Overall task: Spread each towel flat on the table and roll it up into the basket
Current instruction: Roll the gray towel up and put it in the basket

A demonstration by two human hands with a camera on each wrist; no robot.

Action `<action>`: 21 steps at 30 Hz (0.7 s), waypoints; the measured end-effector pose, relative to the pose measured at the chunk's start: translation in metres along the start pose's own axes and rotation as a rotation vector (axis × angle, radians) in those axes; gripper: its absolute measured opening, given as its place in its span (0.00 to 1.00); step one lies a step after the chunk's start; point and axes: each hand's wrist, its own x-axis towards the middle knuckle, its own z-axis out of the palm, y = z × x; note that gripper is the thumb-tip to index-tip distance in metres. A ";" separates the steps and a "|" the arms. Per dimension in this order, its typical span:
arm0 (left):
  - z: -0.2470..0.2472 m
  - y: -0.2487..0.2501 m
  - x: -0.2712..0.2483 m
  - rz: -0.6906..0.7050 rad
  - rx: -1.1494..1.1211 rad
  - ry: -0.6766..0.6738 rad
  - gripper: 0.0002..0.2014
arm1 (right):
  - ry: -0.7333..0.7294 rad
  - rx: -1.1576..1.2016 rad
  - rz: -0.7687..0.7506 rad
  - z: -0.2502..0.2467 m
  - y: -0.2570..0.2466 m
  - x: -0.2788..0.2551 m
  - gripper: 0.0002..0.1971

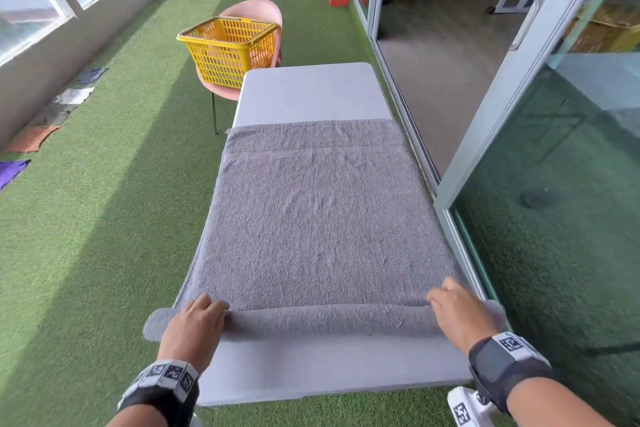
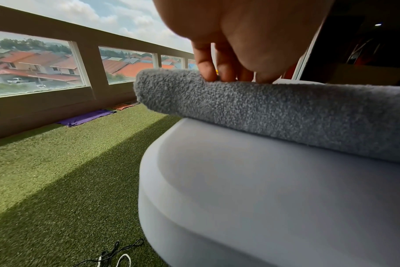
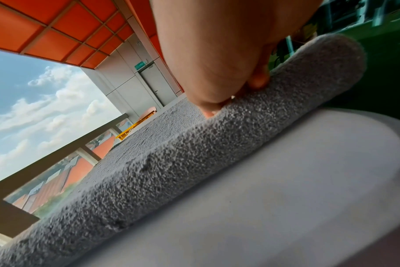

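Both hands curl over the grey towel's (image 1: 318,218) first roll, left hand (image 1: 194,329) and right hand (image 1: 457,314) near its ends; uneven pushing probably skews it, loosening the roll ahead.

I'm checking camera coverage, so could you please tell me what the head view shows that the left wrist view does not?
Only the head view shows the yellow plastic basket on the pink chair, the right hand and the towel's flat stretch. Only the left wrist view shows rooftops through the window. Both show the left hand on the grey towel's roll and the white table.
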 end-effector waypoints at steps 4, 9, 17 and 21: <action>0.002 -0.003 0.001 0.031 -0.003 0.045 0.10 | 0.048 0.096 -0.061 0.013 0.009 0.003 0.10; -0.002 -0.007 -0.003 0.059 0.107 -0.066 0.17 | -0.054 0.029 -0.150 0.022 0.019 0.003 0.18; -0.004 -0.010 -0.009 0.089 0.181 -0.107 0.08 | -0.085 -0.090 -0.153 0.009 0.013 0.001 0.07; -0.001 -0.010 -0.014 0.096 0.187 -0.101 0.16 | -0.142 -0.115 -0.144 0.010 0.013 0.000 0.12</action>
